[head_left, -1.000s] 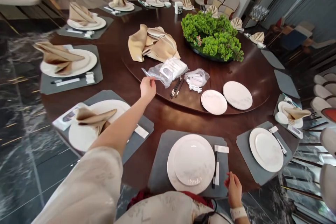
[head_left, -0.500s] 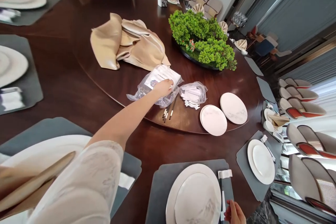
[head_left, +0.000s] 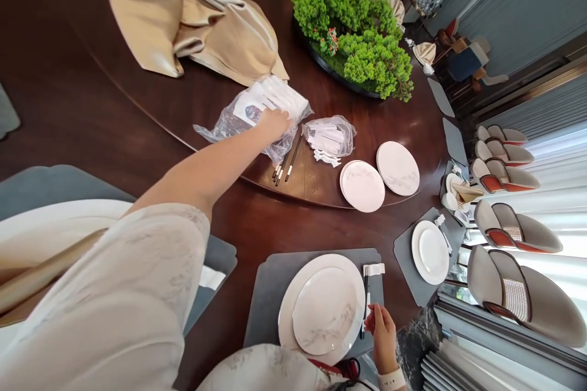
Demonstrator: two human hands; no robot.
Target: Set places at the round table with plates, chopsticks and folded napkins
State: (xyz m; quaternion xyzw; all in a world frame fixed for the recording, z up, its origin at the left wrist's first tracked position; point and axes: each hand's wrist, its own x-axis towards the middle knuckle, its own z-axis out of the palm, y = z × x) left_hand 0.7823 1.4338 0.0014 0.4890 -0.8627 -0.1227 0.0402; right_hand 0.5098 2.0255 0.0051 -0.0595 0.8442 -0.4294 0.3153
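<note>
My left hand (head_left: 275, 124) reaches across the table into a clear plastic bag (head_left: 224, 125) of white paper packets (head_left: 275, 96). Its fingers are bent at the packets, and their tips are partly hidden. My right hand (head_left: 384, 333) is low on the right, fingers curled together beside the black chopsticks (head_left: 365, 299) and a narrow white paper strip. What it pinches, if anything, is too small to make out. Those chopsticks lie on a white rest (head_left: 374, 269) next to stacked white plates (head_left: 323, 311) on a grey placemat (head_left: 268, 281).
Near the bag are loose chopsticks (head_left: 291, 162), a second bag of paper strips (head_left: 331, 134), white rests (head_left: 327, 159) and two plate piles (head_left: 362, 186) (head_left: 398, 168). Gold cloth (head_left: 229, 30) and a green plant arrangement (head_left: 351, 30) stand behind. Chairs (head_left: 518, 229) line the right side.
The view has tilted down and shifted, so the table things appear higher and more to the left. My left hand stays at the bag. More of my right hand and wrist shows, still beside the chopsticks.
</note>
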